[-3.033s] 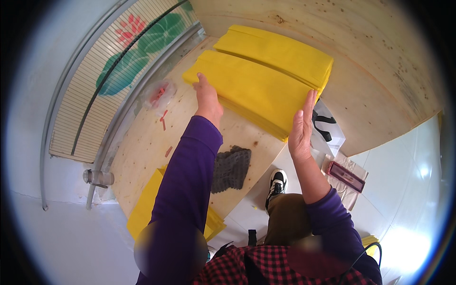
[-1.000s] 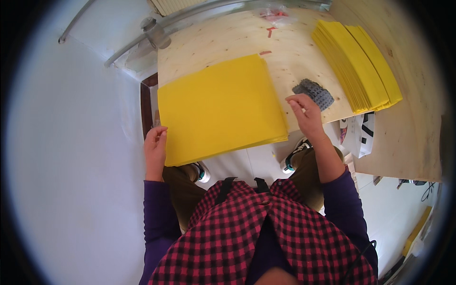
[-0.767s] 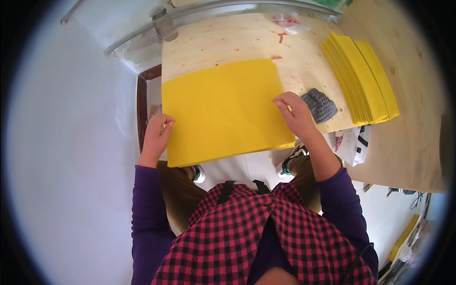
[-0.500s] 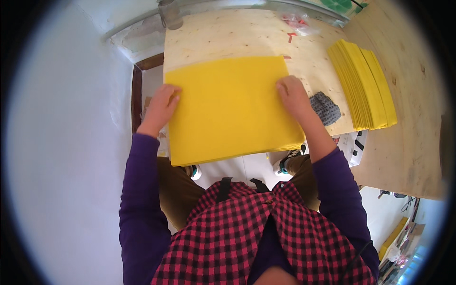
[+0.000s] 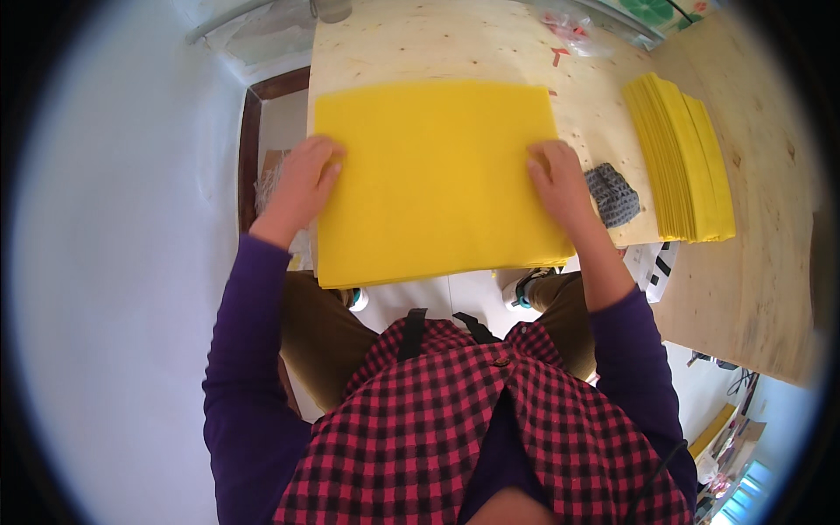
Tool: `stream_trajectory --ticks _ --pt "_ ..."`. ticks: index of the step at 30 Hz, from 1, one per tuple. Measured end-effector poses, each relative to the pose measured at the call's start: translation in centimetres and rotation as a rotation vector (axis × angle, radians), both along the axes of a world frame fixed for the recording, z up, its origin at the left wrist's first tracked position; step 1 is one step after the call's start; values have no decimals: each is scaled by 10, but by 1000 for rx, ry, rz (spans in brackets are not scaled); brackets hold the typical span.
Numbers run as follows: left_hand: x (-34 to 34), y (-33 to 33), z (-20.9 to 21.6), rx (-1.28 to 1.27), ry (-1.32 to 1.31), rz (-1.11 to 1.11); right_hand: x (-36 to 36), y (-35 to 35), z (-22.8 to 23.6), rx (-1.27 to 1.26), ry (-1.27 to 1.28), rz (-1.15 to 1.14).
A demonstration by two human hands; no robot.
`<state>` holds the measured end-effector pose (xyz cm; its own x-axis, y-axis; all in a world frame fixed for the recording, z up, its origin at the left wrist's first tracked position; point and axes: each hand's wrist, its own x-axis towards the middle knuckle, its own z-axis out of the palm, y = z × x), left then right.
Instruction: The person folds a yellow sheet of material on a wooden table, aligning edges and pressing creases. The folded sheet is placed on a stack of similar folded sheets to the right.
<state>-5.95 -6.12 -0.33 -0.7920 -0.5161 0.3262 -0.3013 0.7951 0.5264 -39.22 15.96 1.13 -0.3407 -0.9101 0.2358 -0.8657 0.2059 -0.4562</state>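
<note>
A stack of flat yellow sheets [image 5: 437,175], cloth-like in look, lies at the near edge of the wooden table, its front edge jutting over my lap. At its left side my left hand [image 5: 308,182] grips the edge with curled fingers, the thumb lying near the top surface. My right hand [image 5: 560,182] holds the opposite edge in the same way, thumb and fingers bent at the rim. Several layers show along the near edge. A crumpled grey textured cloth [image 5: 612,194] sits just right of my right hand.
Folded yellow pieces [image 5: 687,166] stand in a long row at the right of the plywood tabletop [image 5: 420,48]. Beyond them rises a wooden panel [image 5: 752,219]. A clear plastic bag [image 5: 577,35] and a metal-coloured cup [image 5: 332,9] are at the back. A white wall [image 5: 122,219] borders the left.
The yellow stack now sits straighter, its far edge more level than before. Both hands stay at its sides. The whole view has shifted slightly.
</note>
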Motion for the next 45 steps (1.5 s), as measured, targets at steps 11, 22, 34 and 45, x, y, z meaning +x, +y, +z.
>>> stream_trajectory --ticks 11,22,34,45 --pt "6 -5 1 -12 14 -30 -5 22 4 -28 -107 -40" --pt "-15 -39 3 1 45 -2 -24 -23 4 -3 61 -140" --pt "-15 -20 12 35 -15 68 -23 -27 -4 -41 55 -132" --pt "2 15 3 8 3 28 -2 11 -9 -104 51 -69"
